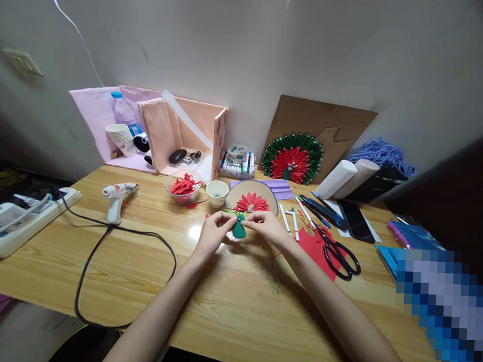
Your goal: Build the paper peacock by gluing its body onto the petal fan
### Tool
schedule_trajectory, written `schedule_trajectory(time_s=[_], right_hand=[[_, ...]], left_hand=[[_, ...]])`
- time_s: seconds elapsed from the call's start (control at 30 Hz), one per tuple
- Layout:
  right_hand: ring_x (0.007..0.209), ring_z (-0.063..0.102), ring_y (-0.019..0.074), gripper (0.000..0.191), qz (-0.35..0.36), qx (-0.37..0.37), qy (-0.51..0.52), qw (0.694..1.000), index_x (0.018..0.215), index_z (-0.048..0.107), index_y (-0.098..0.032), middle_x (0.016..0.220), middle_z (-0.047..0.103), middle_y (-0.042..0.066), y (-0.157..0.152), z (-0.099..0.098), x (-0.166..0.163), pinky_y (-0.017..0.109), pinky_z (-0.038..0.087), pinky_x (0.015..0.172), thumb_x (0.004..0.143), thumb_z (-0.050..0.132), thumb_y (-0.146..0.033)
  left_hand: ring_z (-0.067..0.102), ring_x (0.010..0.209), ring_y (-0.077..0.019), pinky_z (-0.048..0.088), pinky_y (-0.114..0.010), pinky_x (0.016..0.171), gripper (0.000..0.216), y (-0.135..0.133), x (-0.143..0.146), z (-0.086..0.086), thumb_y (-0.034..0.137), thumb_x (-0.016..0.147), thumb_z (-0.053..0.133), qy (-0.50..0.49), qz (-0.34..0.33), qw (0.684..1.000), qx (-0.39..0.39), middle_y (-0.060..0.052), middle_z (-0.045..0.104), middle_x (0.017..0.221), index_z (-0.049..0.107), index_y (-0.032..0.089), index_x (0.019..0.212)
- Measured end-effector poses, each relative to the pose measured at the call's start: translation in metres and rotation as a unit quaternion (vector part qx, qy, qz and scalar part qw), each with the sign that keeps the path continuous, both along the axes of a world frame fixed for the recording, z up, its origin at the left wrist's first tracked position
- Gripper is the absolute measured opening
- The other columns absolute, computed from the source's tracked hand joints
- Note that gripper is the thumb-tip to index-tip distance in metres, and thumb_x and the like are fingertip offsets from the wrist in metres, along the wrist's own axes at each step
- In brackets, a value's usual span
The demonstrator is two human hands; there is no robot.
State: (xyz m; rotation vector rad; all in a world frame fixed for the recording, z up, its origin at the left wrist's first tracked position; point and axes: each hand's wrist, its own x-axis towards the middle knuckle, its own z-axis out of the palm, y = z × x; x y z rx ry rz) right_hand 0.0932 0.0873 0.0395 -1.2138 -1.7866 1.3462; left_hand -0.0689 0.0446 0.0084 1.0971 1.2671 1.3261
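Observation:
A small green peacock-body cutout (239,231) is held above the middle of the table, wide end down, with a dark eye-like dot near its top. My left hand (215,232) pinches its left edge between thumb and fingers. My right hand (268,226) has its thumb and fingertips closed at the upper right edge. Just behind the hands lies a rounded tan card (235,192) with a dark outline, bearing a fan of red paper petals (253,201). A white paper cup (217,194) stands behind my left hand.
Left of the hands are a hot glue gun (115,201), its looping black cable (79,280) and a bowl of red scraps (183,188). To the right lie black scissors (340,258) on red paper (312,248), markers and a phone (356,222). Cardboard with a finished-looking peacock (293,159) leans behind.

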Motion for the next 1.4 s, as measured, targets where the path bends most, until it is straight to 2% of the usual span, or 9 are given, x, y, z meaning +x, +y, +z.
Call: schedule_trajectory(time_s=[0.3, 0.5, 0.63, 0.77, 0.83, 1.0, 1.17, 1.4], right_hand=[[0.064, 0.053, 0.0143, 0.020, -0.030, -0.009, -0.008, 0.999, 0.060, 0.066, -0.013, 0.062, 0.061, 0.002, -0.003, 0.002, -0.004, 0.028, 0.039, 0.065, 0.063, 0.069, -0.033], [0.063, 0.052, 0.0139, 0.020, -0.034, -0.008, -0.006, 0.999, 0.061, 0.066, -0.013, 0.062, 0.060, 0.001, -0.002, 0.001, -0.001, 0.028, 0.038, 0.064, 0.064, 0.068, -0.033], [0.062, 0.052, 0.0138, 0.021, -0.038, -0.011, -0.005, 0.999, 0.061, 0.067, -0.013, 0.062, 0.061, 0.002, 0.000, -0.001, 0.003, 0.028, 0.038, 0.063, 0.064, 0.069, -0.034], [0.062, 0.052, 0.0134, 0.021, -0.035, -0.014, -0.006, 0.999, 0.062, 0.068, -0.013, 0.062, 0.061, 0.001, 0.000, -0.001, 0.005, 0.027, 0.038, 0.062, 0.063, 0.070, -0.034], [0.062, 0.052, 0.0133, 0.021, -0.029, -0.013, -0.006, 0.999, 0.062, 0.068, -0.013, 0.062, 0.061, 0.001, -0.001, -0.001, 0.005, 0.027, 0.037, 0.062, 0.063, 0.070, -0.034], [0.060, 0.051, 0.0126, 0.022, -0.005, -0.024, -0.004, 1.000, 0.063, 0.069, -0.013, 0.062, 0.061, 0.001, -0.004, -0.002, 0.002, 0.026, 0.036, 0.059, 0.062, 0.071, -0.034], [0.061, 0.052, 0.0131, 0.023, 0.010, -0.027, 0.011, 1.000, 0.065, 0.069, -0.012, 0.065, 0.064, 0.003, -0.004, -0.007, 0.000, 0.026, 0.037, 0.060, 0.061, 0.072, -0.034], [0.062, 0.054, 0.0137, 0.021, -0.004, -0.011, -0.013, 1.000, 0.066, 0.070, -0.012, 0.065, 0.065, 0.003, -0.001, -0.007, 0.003, 0.027, 0.039, 0.062, 0.065, 0.069, -0.033]], left_hand=[[0.065, 0.069, -0.0175, 0.051, -0.028, 0.068, 0.027, 0.000, -0.003, -0.004, 0.036, 0.069, 0.070, 0.016, 0.010, 1.000, -0.003, -0.009, 0.072, 0.076, 0.071, 0.011, 0.080], [0.065, 0.069, -0.0166, 0.052, -0.027, 0.064, 0.029, -0.002, -0.004, -0.006, 0.040, 0.073, 0.066, 0.033, 0.046, 0.998, 0.016, -0.006, 0.071, 0.077, 0.068, 0.013, 0.083], [0.062, 0.065, -0.0124, 0.050, -0.024, 0.064, 0.029, 0.001, -0.008, -0.005, 0.041, 0.076, 0.064, 0.034, 0.090, 0.995, 0.038, -0.003, 0.067, 0.074, 0.065, 0.013, 0.083], [0.057, 0.059, -0.0104, 0.047, -0.021, 0.059, 0.032, 0.003, -0.011, -0.001, 0.045, 0.079, 0.059, 0.012, 0.131, 0.990, 0.055, 0.000, 0.060, 0.065, 0.061, 0.014, 0.073], [0.056, 0.057, -0.0108, 0.046, -0.022, 0.057, 0.037, 0.002, -0.010, 0.000, 0.048, 0.080, 0.055, 0.010, 0.115, 0.992, 0.050, 0.000, 0.059, 0.062, 0.060, 0.014, 0.067], [0.060, 0.064, -0.0137, 0.047, -0.023, 0.061, 0.034, -0.003, -0.001, 0.001, 0.047, 0.076, 0.062, 0.073, 0.047, 0.996, 0.017, -0.003, 0.065, 0.068, 0.067, 0.014, 0.074], [0.061, 0.067, -0.0152, 0.048, -0.024, 0.064, 0.028, -0.004, 0.002, -0.001, 0.042, 0.072, 0.067, 0.062, 0.032, 0.997, 0.025, -0.005, 0.068, 0.071, 0.067, 0.014, 0.071], [0.063, 0.072, -0.0169, 0.049, -0.027, 0.069, 0.024, -0.001, -0.001, -0.007, 0.037, 0.077, 0.062, 0.075, 0.009, 0.997, 0.034, -0.007, 0.069, 0.078, 0.068, 0.014, 0.080]])
